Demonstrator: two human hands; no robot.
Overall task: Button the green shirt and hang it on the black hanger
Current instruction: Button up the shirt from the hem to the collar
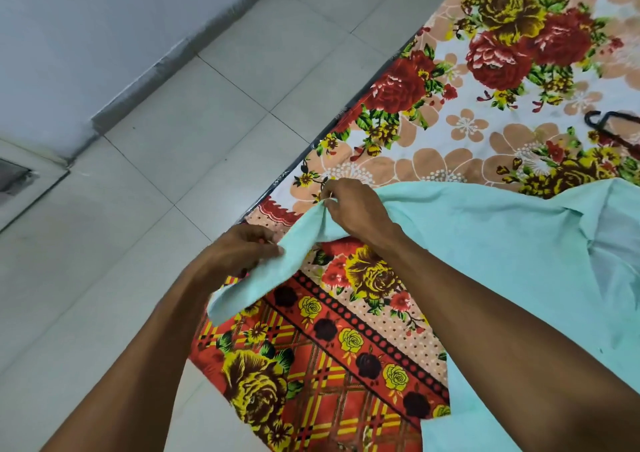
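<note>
The pale green shirt [485,243] lies spread over a flowered bedsheet [450,139], reaching from the middle to the right edge. My left hand [242,250] pinches a lifted strip of the shirt's edge near the bed's side. A little further along the same edge, my right hand [353,209] pinches the cloth. The fabric sags between and below the two hands. The black hanger [609,122] lies on the sheet at the far right, only partly in view and apart from the shirt. No buttons are visible.
Pale floor tiles [190,122] lie to the left of the bed, and a light wall [86,18] with a grey skirting runs beyond them. The bed's edge runs diagonally from top right to bottom middle.
</note>
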